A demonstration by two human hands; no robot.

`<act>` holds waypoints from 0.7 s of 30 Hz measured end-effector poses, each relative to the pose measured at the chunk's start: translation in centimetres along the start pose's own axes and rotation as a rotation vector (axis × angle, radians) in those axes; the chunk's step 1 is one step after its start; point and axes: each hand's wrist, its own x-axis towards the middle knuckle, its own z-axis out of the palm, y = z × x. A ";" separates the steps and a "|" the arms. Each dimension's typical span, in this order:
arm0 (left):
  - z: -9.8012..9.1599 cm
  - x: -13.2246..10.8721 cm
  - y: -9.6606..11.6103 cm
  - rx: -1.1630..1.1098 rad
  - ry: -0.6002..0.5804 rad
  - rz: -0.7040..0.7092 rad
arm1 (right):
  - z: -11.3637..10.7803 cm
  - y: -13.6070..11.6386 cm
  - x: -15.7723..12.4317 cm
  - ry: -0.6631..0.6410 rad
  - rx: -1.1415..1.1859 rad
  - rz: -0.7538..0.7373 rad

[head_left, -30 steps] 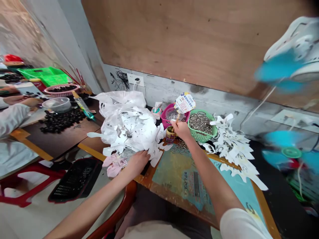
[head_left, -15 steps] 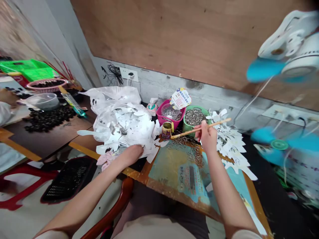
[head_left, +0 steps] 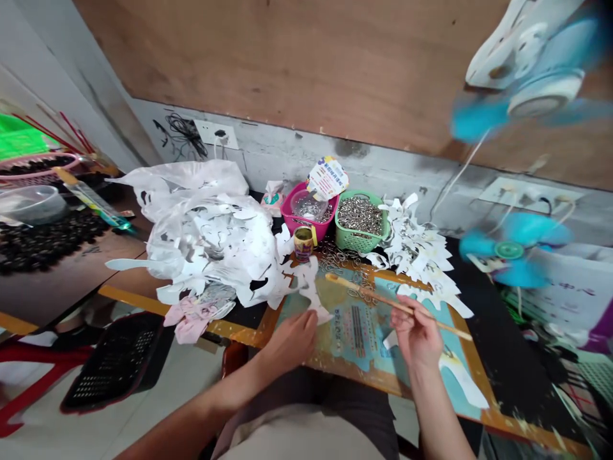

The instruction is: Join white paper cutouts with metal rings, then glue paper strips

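Stick (head_left: pixel 397 305) of wood was firmly grasped in the right hand (head_left: pixel 416 335), above the mat (head_left: pixel 357 326), at 3 o'clock from the left hand (head_left: pixel 290 343). That left hand touched the lower end of a paper cutout (head_left: pixel 310 291), but I could not tell if it gripped. Green basket (head_left: pixel 359 220) of metal rings (head_left: pixel 359 214) stood at 11 o'clock from the stick.

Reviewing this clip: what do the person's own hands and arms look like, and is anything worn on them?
The left hand and right hand are bare, with no gloves, rings, watch or bracelets visible. The forearms are uncovered, and no sleeve shows. Below them are a pale top and dark trousers.
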 end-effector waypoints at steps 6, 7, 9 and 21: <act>2.4 -1.3 3.0 -0.117 -0.073 0.014 | -1.8 1.3 -1.4 -0.041 -0.186 0.030; 2.2 -1.4 3.1 -0.135 -0.078 0.019 | -1.8 1.6 -1.5 -0.023 -0.229 0.026; 1.8 -1.6 2.9 -0.171 -0.087 0.038 | -1.7 2.2 -1.7 0.022 -0.319 0.015; 4.2 4.7 -4.4 -0.144 0.003 -0.123 | 0.5 4.3 -2.6 0.070 -0.470 -0.039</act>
